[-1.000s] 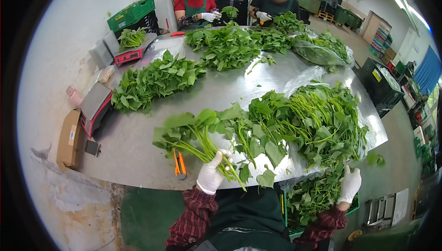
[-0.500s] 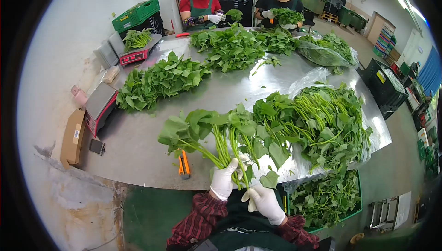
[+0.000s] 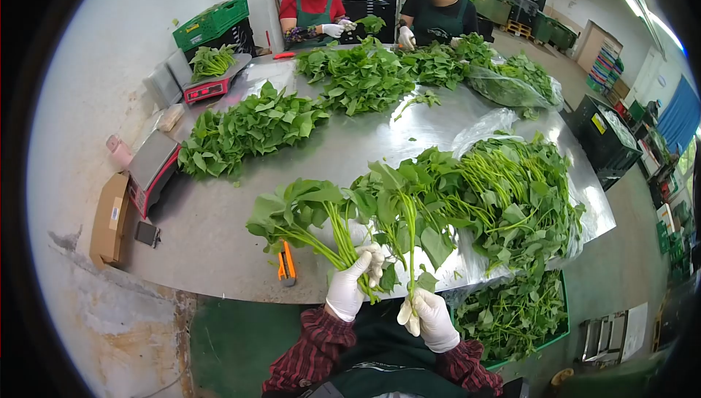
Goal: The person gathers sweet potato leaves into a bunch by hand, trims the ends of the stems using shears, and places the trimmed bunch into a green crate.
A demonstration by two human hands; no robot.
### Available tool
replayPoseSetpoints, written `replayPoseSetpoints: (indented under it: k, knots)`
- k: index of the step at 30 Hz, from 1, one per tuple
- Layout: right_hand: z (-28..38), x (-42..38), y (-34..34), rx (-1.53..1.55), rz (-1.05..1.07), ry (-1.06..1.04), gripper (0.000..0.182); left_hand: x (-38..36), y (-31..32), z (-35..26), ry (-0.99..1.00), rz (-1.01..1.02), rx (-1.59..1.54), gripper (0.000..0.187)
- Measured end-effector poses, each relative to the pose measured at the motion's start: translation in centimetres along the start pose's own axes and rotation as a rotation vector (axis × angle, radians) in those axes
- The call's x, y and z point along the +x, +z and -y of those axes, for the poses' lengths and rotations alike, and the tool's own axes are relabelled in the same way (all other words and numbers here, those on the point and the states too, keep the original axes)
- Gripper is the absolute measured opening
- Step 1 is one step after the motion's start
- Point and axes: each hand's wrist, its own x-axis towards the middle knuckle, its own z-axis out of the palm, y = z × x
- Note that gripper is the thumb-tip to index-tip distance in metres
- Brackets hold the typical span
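White gloves cover both hands. My left hand [image 3: 353,285] is closed round a bunch of leafy green stems [image 3: 332,230] over the table's near edge. Just to its right, my right hand [image 3: 429,319] pinches the lower ends of a few upright leafy stems [image 3: 410,234]. The two hands are apart. An orange cutter [image 3: 286,265] lies on the metal table [image 3: 226,252], left of my left hand. A large heap of greens [image 3: 511,193] on plastic film covers the table's right side.
Another leafy pile [image 3: 248,131] lies at the left, near a red scale [image 3: 155,168]. A second scale [image 3: 208,90] holds greens. Two co-workers [image 3: 315,11] stand across the table. Below its right edge is a green crate of leaves [image 3: 511,321].
My right hand has moved slightly right, and its stems now stand upright, apart from the left bunch. The co-worker at the back right has lowered the greens that were held up.
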Motion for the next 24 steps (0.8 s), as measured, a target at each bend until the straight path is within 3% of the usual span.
replayPoseSetpoints:
  k: [6,15,22,24]
  knots:
    - [-0.1,0.2,0.0,-0.022,0.007,-0.009,0.035,-0.6,0.3,0.3,-0.061,0.018,0.044,0.021]
    - [0.2,0.4,0.7,-0.228,0.045,0.081,0.034,-1.6,0.6,1.4,-0.198,0.149,0.027,0.038]
    - [0.0,1.0,0.5,-0.367,0.064,0.144,0.026,-1.9,0.7,1.4,-0.185,0.17,-0.005,0.032]
    - [-0.1,1.3,0.9,-0.454,-0.073,0.168,0.019,-1.8,0.4,1.6,-0.201,0.135,-0.006,0.024]
